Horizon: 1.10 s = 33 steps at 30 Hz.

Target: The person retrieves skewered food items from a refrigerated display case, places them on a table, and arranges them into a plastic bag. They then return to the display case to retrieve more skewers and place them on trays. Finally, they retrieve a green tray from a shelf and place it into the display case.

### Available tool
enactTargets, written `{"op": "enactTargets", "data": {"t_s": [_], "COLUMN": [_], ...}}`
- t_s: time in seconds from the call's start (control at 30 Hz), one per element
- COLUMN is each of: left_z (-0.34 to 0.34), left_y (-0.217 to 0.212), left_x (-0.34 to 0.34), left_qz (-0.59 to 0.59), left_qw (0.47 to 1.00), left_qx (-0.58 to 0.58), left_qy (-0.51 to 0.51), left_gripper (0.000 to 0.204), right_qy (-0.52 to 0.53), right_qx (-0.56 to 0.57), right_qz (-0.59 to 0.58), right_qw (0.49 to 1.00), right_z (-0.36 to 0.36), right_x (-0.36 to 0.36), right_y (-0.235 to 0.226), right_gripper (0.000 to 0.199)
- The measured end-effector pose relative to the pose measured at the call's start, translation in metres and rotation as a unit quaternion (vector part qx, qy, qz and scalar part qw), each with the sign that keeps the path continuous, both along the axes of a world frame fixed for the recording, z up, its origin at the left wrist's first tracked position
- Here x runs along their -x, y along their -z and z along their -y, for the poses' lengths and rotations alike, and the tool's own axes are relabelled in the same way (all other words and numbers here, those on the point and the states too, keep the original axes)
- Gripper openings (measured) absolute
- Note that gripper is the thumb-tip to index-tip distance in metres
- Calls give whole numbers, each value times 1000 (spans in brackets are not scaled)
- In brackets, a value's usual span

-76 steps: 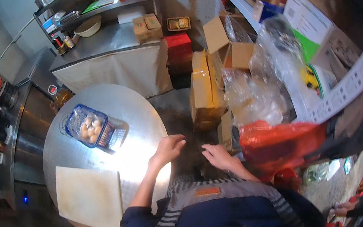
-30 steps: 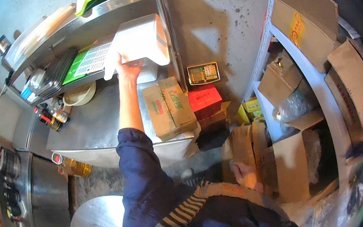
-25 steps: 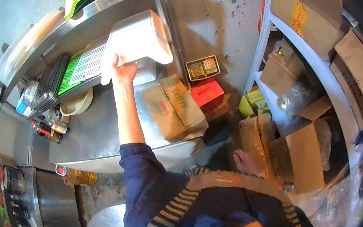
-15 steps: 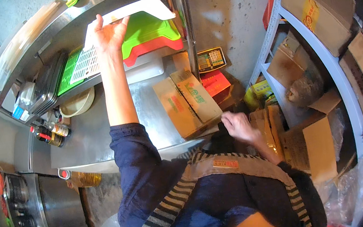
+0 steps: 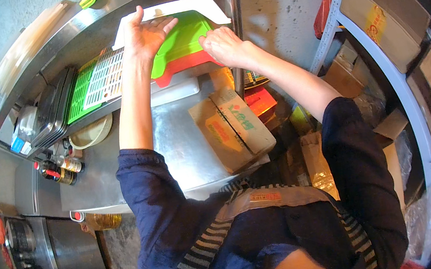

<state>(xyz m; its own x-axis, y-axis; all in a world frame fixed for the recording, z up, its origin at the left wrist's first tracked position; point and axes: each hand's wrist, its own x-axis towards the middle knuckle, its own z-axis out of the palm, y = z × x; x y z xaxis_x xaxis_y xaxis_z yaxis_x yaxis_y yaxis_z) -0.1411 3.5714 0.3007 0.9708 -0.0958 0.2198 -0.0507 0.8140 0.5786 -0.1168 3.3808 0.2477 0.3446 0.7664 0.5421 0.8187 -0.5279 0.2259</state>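
My left hand (image 5: 148, 37) is raised at the shelf, palm up, with thumb spread and fingers stretched out. It is in front of a white tray (image 5: 199, 4) with a raised rim and overlaps the green tray (image 5: 179, 39) beside it. At the green tray's right end, my right hand (image 5: 226, 48) has its fingers curled over the edge; the fingertips are partly hidden. A red tray (image 5: 177, 68) lies directly under the green one. Left of my left wrist, a white slotted rack (image 5: 103, 79) rests partly over a green slotted rack (image 5: 81, 90).
Below the shelf, a steel counter (image 5: 171, 135) carries a cardboard carton (image 5: 232, 132), a cream basin (image 5: 93, 133) and sauce bottles (image 5: 59, 171). Dark trays (image 5: 54, 100) stack at the shelf's left. A steel post (image 5: 234, 20) stands by my right hand; a box-filled rack (image 5: 391, 63) is at right.
My right hand has risen from beside the carton to the right end of the green tray. My left hand has shifted slightly right, its fingers reaching over the green tray. The view has shifted a little.
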Motion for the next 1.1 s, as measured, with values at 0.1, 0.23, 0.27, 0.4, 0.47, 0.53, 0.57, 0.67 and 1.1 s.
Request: {"op": "enactTargets", "data": {"t_s": [0.1, 0.23, 0.27, 0.4, 0.47, 0.53, 0.57, 0.67, 1.1], "left_z": [-8, -15, -15, -15, -17, -15, -15, -11, -13], "left_y": [2, 1, 0, -6, -7, -6, -8, -11, -13], "left_x": [-8, -11, -12, -16, -17, -19, -18, -14, -18], "left_qz": [15, 54, 65, 64, 73, 71, 65, 75, 67], "left_qw": [1000, 998, 997, 997, 996, 996, 997, 996, 997], "left_qx": [-3, -23, -30, -31, -36, -34, -31, -35, -41], "left_qy": [15, 32, 36, 42, 47, 47, 41, 23, 16], "left_gripper": [85, 84, 83, 83, 82, 80, 78, 71, 59], "right_qy": [-7, -53, -53, -53, -41, -32, -35, -7, 50], "right_qx": [7, 26, 39, 67, 77, 84, 62, 50, 97], "right_qz": [-31, -57, -64, -43, -17, 60, 108, 146, 49], "right_qw": [999, 997, 996, 995, 996, 994, 992, 988, 993], "right_z": [-4, -6, -5, -11, -18, -21, -22, -30, -57], "right_x": [-9, -6, -6, -8, -10, -13, -15, -26, -56], "right_y": [-2, -8, -10, -13, -6, -6, -13, -35, -18], "right_gripper": [13, 11, 11, 9, 8, 6, 5, 8, 6]}}
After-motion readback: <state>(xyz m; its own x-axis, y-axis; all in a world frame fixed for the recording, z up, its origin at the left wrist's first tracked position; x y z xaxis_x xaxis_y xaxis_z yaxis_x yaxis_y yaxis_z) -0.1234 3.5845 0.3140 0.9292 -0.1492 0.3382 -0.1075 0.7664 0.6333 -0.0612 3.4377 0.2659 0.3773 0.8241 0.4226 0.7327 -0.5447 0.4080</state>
